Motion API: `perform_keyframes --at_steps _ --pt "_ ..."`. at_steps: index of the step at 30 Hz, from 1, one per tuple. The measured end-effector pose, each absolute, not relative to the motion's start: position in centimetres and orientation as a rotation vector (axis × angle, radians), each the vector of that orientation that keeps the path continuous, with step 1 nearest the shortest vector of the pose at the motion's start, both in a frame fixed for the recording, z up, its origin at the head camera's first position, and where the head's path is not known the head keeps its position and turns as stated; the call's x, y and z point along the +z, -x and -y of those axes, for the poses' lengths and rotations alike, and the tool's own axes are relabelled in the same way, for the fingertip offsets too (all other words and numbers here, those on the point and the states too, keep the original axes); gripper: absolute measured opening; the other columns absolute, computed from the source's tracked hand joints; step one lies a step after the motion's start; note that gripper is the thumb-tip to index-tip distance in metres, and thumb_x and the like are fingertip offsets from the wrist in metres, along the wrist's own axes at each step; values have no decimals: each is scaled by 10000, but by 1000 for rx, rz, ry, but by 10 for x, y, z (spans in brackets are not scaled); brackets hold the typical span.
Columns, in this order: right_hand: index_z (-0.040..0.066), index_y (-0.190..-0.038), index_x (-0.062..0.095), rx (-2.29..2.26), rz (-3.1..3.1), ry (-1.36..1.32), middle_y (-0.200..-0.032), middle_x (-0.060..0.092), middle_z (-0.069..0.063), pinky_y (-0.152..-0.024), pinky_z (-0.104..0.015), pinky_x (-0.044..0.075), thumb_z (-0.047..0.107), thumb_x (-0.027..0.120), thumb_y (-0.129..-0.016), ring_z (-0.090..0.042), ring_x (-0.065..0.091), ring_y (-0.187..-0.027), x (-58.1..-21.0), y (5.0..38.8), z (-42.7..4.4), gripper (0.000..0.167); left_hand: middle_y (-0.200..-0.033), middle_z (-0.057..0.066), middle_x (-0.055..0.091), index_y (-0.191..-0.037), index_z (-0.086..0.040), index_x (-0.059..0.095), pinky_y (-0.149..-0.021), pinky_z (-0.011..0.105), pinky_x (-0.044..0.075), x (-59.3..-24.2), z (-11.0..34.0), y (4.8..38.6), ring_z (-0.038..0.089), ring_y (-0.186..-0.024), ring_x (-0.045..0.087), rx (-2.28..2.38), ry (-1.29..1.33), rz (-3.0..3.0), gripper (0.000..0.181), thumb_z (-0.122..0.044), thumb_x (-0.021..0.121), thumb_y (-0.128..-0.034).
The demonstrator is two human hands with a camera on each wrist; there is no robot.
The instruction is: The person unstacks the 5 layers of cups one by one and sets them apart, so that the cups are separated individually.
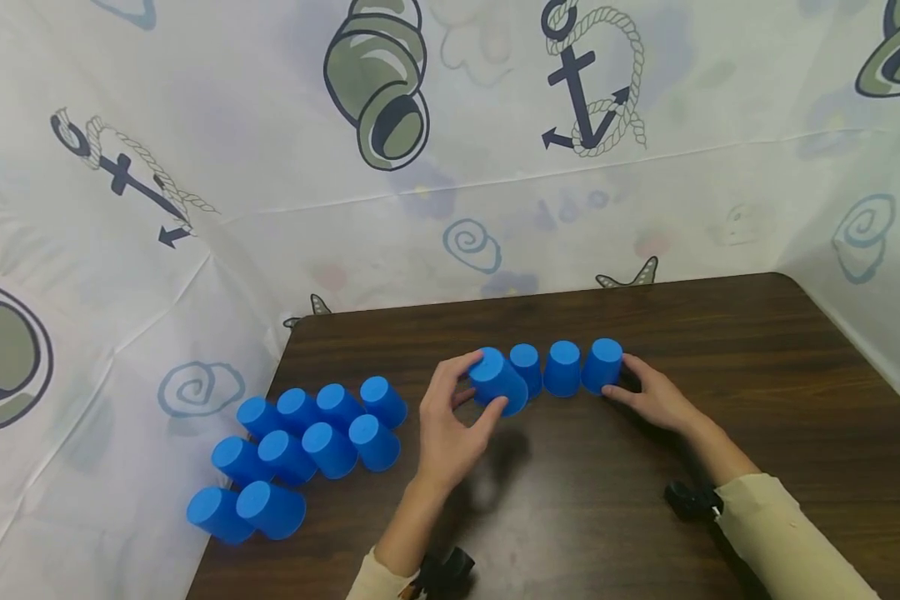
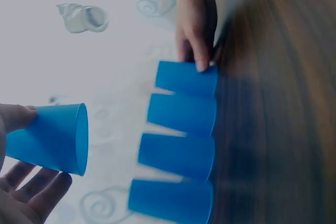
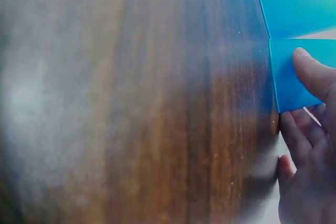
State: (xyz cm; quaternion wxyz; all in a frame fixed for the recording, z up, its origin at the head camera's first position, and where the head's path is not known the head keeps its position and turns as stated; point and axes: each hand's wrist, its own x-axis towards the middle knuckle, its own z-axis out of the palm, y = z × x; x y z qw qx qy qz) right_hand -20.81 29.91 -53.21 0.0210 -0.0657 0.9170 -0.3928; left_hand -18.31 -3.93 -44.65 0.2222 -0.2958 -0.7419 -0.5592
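Observation:
My left hand point(image 1: 450, 421) grips a blue plastic cup point(image 1: 497, 382) between thumb and fingers, mouth down. In the left wrist view this held cup point(image 2: 50, 137) is raised off the table, apart from a row of upside-down blue cups. The head view has it in front of the row's left end, covering part of it. At the row's right end, my right hand point(image 1: 656, 398) holds the last cup point(image 1: 602, 367), thumb on the near side and fingers round the other. The right wrist view shows the thumb point(image 3: 315, 72) against that cup's wall.
On the left of the dark wooden table point(image 1: 570, 517) stand several more upside-down blue cups point(image 1: 330, 450) in close rows. A white patterned sheet point(image 1: 495, 183) hangs behind the table and along its sides. Each wrist carries a black camera point(image 1: 693, 500).

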Motion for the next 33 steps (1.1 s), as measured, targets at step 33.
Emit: perform_keyframes --at_steps 33 --pt "-64 -1494 270 -1204 -2817 167 -1491 311 -337 -1055 -697 243 440 594 -967 -535 273 -1364 -531 207 -298 797 -1205 193 548 -1301 -84 483 -788 583 512 -495 226 85 449 -1010 620 -648 -209 2685 701 -85 875 -719"
